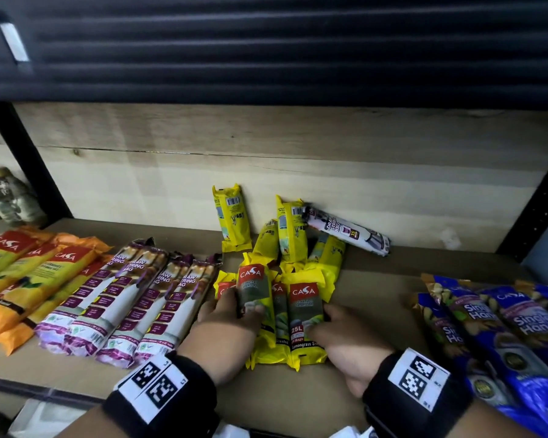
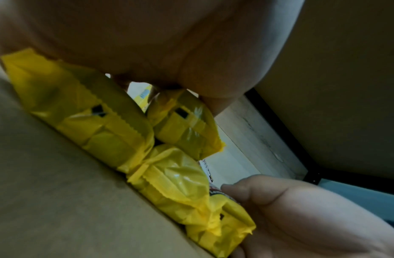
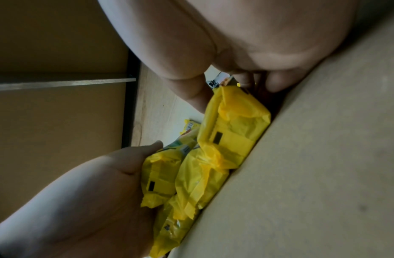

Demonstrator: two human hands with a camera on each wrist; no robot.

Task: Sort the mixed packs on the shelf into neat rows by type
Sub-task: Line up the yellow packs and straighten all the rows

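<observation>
Nearest the camera, both wrists carry black bands with white square-code tags. The left hand reaches in from the near left, its fingers curled round the left side of a glossy yellow plastic pack with a red label, which it holds slightly raised over its neighbours. The right hand comes in from the near right, thumb on the face and fingers wrapped round the right edge of a second yellow pack marked 25L. Between the two lies a third yellow pack, partly covered. The three sit side by side near the front middle of the brown board shelf, long axes running near to far. The wrist views show their crimped yellow ends resting on the shelf board between the two palms.

To the left lies a row of white and purple drawstring-bag packs, and further left a row of orange and yellow packs with red labels. To the right lie glossy blue packs, overlapping.

Further back, more yellow packs lie in a loose heap, one yellow pack with a barcode stands against the pale wooden back panel, and a single white drawstring-bag roll lies tilted across the heap's far right.
</observation>
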